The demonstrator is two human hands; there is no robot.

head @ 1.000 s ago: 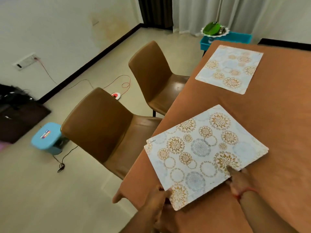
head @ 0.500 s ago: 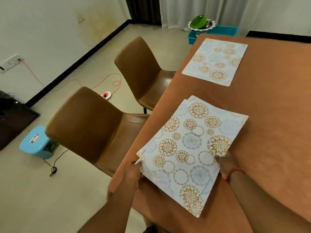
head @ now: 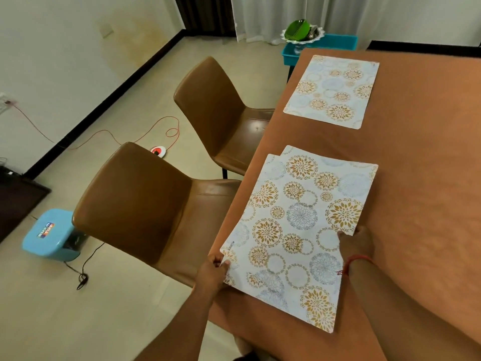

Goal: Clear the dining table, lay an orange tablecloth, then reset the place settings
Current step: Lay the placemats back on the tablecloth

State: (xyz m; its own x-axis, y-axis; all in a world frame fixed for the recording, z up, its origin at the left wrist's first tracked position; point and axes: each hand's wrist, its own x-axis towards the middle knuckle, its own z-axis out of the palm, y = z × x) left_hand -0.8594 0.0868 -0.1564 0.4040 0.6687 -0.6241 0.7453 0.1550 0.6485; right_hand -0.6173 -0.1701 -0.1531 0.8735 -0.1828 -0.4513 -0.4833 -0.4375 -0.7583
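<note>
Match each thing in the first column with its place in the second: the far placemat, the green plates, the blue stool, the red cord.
Things:
1. far placemat
2. green plates
3. blue stool
4. red cord

Places:
A. on the floor behind the near chair
B. flat on the orange tablecloth, untouched
C. trailing across the floor from the wall
D. on a white stand beyond the table's far end

Pairs: 1-B, 2-D, 3-A, 4-C

Placemats (head: 302,230) on tablecloth (head: 421,178) — chairs (head: 145,204) left
</note>
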